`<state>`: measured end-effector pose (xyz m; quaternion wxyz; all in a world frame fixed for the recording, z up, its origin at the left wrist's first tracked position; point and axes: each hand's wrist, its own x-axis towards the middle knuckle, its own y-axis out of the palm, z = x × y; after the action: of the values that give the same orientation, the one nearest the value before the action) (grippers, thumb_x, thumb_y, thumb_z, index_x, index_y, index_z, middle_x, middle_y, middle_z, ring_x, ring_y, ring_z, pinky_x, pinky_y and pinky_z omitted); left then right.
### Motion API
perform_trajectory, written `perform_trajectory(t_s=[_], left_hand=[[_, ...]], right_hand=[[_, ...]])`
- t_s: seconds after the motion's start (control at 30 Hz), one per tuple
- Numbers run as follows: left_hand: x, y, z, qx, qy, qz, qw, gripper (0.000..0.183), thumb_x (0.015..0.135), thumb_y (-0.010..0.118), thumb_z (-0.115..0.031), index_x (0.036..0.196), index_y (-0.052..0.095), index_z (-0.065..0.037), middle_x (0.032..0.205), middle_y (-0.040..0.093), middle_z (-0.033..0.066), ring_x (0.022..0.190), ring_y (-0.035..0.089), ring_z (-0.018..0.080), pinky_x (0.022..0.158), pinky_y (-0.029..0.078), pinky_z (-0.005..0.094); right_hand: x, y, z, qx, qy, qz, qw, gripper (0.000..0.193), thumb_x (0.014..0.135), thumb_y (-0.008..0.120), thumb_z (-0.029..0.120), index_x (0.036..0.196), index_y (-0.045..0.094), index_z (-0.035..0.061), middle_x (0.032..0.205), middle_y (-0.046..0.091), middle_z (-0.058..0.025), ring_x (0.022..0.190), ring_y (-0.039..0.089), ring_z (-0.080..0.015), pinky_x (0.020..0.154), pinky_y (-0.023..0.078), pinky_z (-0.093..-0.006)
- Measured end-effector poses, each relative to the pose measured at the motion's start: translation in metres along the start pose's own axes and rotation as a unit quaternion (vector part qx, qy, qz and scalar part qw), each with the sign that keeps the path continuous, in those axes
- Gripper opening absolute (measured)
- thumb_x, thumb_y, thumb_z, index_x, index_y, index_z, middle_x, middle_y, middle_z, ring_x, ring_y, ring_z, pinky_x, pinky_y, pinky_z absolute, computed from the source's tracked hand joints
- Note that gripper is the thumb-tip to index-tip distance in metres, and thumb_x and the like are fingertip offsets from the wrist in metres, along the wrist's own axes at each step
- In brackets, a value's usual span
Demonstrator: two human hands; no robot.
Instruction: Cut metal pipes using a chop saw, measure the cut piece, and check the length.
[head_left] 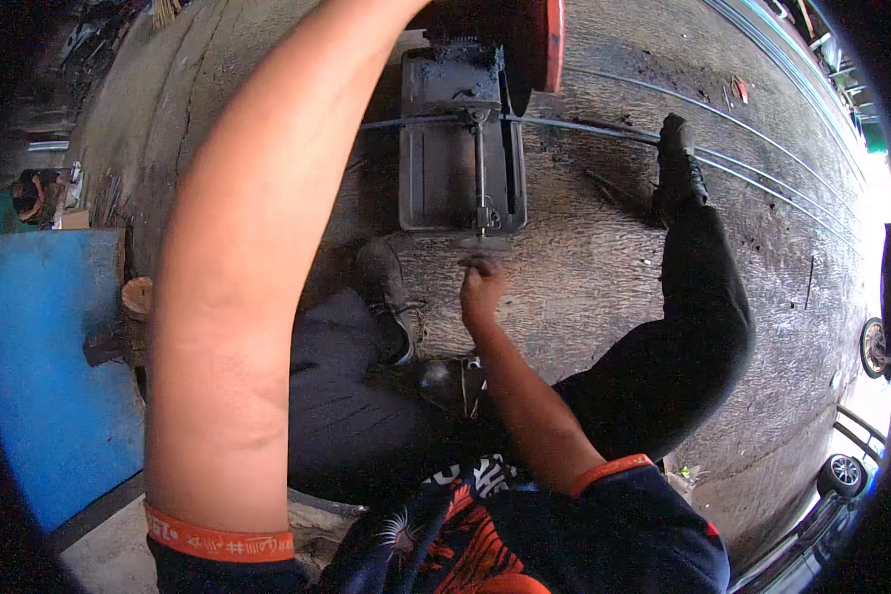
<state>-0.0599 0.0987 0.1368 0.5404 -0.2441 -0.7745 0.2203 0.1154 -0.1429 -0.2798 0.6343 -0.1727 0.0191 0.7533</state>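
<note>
A cut-off saw stands on the ground ahead of me, with a dark grey tray-like base [421, 183] and a red-edged guard [554, 49] at the top of the picture. Its clamp screw [480, 163] runs toward me and ends in a crank handle [485, 244], blurred by motion. My right hand [481, 295] is closed at this handle, fingers curled and partly smeared. Thin metal rods [584, 130] lie crosswise over the saw base, under the clamp. My left forearm [243, 238] stretches up past the saw's left side; its hand lies beyond the top edge.
My legs spread around the saw, a shoe [391, 292] at left and a boot [679, 163] at right. More long rods [752, 69] lie at the far right. A blue panel [54, 356] stands at left, near a wood piece [137, 297]. A car [822, 525] shows at lower right.
</note>
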Motion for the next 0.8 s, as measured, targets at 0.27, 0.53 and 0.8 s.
perform_trajectory(t_s=[0.27,0.53,0.8], left_hand=[[0.016,0.007,0.008,0.026,0.038,-0.021,0.999,0.028,0.076,0.065,-0.028,0.073,0.066,0.0,0.073,0.065,0.0221,0.075,0.065,0.0391,0.066,0.051,0.045],[-0.019,0.001,0.002,-0.051,-0.054,-0.009,0.997,0.03,0.083,0.062,-0.026,0.07,0.063,0.002,0.066,0.062,0.0201,0.069,0.066,0.0347,0.06,0.048,0.0402],[-0.018,0.004,0.002,-0.051,-0.028,-0.042,0.997,0.029,0.082,0.063,-0.026,0.075,0.066,0.001,0.068,0.064,0.0187,0.07,0.067,0.0338,0.061,0.049,0.0395]], right_hand=[[0.029,-0.02,0.019,0.514,0.39,-0.03,0.763,0.054,0.097,0.048,0.037,0.142,0.032,0.0102,0.145,0.036,-0.0096,0.114,0.055,-0.0321,0.09,0.049,-0.0403],[-0.01,0.003,0.007,0.036,0.099,0.035,0.994,0.02,0.086,0.052,0.007,0.091,0.069,-0.0027,0.08,0.066,-0.0087,0.082,0.063,-0.0196,0.077,0.05,-0.0315],[0.026,-0.009,0.007,0.375,0.251,-0.073,0.889,0.031,0.086,0.059,0.016,0.116,0.058,0.0085,0.094,0.061,-0.0068,0.09,0.061,-0.0214,0.08,0.049,-0.0363]])
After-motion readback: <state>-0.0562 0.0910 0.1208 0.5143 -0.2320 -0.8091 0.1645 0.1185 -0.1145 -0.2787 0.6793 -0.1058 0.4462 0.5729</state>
